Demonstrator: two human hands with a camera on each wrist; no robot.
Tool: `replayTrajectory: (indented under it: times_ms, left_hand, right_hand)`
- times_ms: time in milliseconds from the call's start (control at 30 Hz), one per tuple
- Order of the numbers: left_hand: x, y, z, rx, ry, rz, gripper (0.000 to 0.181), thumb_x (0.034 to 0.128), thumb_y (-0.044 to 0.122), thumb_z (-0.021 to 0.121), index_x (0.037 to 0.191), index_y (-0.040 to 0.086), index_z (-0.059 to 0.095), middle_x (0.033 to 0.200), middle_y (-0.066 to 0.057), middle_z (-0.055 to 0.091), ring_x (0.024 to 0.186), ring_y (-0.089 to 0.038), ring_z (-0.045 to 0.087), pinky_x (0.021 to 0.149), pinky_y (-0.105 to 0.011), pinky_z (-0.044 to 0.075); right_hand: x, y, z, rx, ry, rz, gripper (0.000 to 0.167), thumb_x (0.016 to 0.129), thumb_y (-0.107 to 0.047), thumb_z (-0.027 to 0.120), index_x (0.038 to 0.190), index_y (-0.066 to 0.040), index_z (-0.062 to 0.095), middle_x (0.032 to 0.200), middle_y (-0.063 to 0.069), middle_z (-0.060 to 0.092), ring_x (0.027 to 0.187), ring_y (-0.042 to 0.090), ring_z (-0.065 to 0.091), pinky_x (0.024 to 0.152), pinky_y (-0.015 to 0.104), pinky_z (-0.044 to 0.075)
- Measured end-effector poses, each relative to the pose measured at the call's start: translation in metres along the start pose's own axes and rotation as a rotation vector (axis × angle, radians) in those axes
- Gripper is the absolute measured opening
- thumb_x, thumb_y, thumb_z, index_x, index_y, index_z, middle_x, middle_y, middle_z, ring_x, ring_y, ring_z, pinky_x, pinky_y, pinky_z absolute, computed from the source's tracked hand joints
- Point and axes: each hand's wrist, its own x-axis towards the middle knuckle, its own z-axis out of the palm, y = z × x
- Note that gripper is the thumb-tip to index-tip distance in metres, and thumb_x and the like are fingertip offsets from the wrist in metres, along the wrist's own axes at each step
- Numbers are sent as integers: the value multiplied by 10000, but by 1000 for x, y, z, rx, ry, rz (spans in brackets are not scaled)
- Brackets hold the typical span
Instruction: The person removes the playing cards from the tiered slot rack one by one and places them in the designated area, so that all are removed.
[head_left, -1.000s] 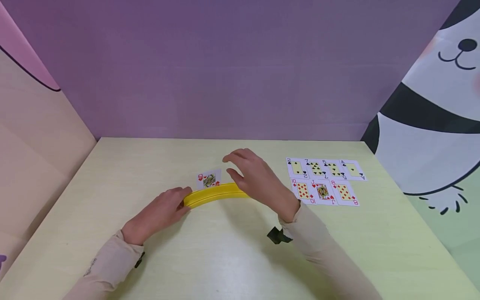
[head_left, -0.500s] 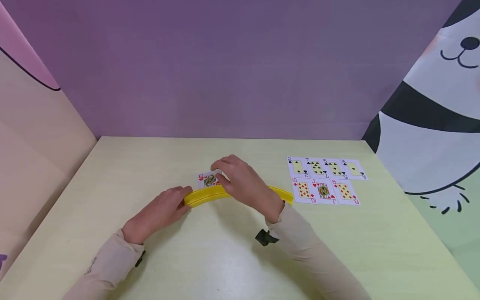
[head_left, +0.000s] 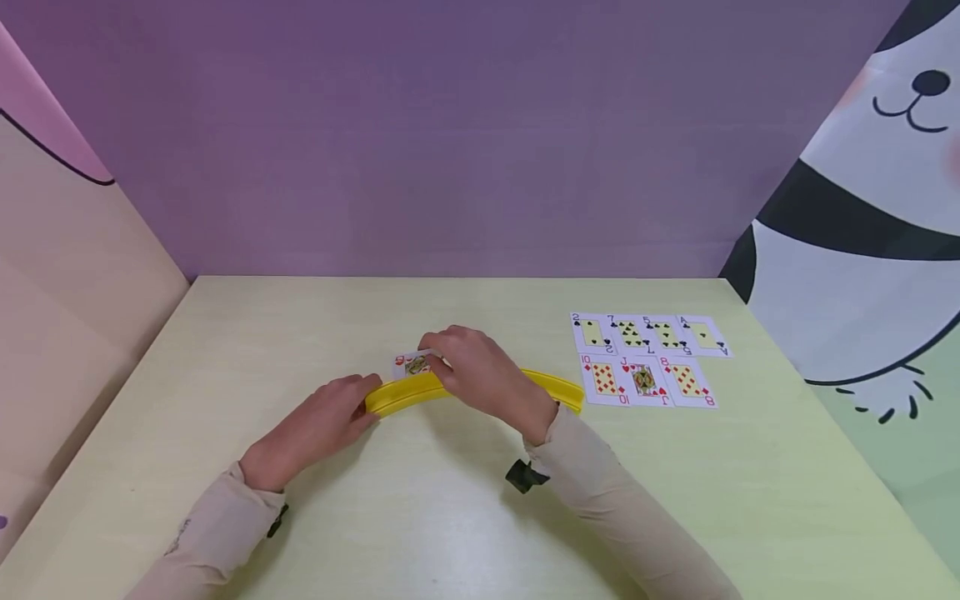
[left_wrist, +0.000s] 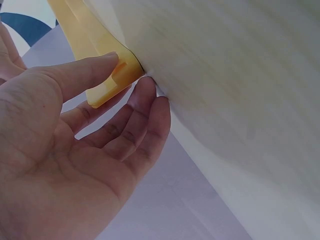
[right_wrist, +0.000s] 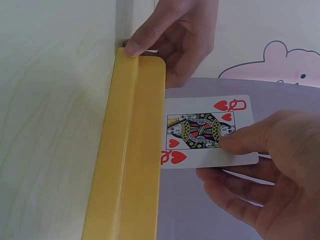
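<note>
A curved yellow playing card holder [head_left: 408, 393] stands on the table. At its left end my left hand [head_left: 315, 429] grips it, thumb on the near face and fingers behind, as the left wrist view shows on the yellow end [left_wrist: 107, 80]. The queen of hearts card [right_wrist: 200, 107] stands upright in the holder, its lower edge hidden there. My right hand [head_left: 483, 375] pinches the card's free corner between thumb and fingers, best seen in the right wrist view. That hand also covers the holder's middle in the head view.
To the right, two rows of playing cards lie face up: several spades and clubs [head_left: 630, 335] behind, and three red cards [head_left: 645, 381] in front. The pale table [head_left: 420, 533] ends at a purple wall [head_left: 465, 142] at the back.
My right hand has moved left and down to the queen of hearts and now pinches it. My left hand has stayed on the holder, whose right end has come into view.
</note>
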Motion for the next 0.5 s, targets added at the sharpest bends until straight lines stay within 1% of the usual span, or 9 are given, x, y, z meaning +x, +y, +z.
replayTrajectory:
  times_ms: [167,300,500]
  left_hand:
    - [-1,0,1,-2,-2,-3,289,875,77,758,1091,33,571,838,-12,569,676,-129,504,582,-217,459]
    - [-1,-1,2,-2,-5,-11,318,873,80,761,1124,30,574,864,-23,586,683,-129,510,586,-214,463]
    - [0,-2,4,0,1,-7,332,876,81,757,1148,23,575,871,-28,590,690,-132,511,595,-219,464]
  right_hand:
    - [0,0,0,0,-1,-14,157,965,-89,633,1105,-86,706,1021,21,717,820,145,600,780,251,530]
    - [-1,-1,-1,0,-12,-6,164,967,-95,636,1115,-87,706,1031,22,717,825,144,599,786,253,532]
    - [-2,-1,0,-11,-20,1,164,967,-99,640,1118,-87,705,1039,23,719,840,152,608,801,258,536]
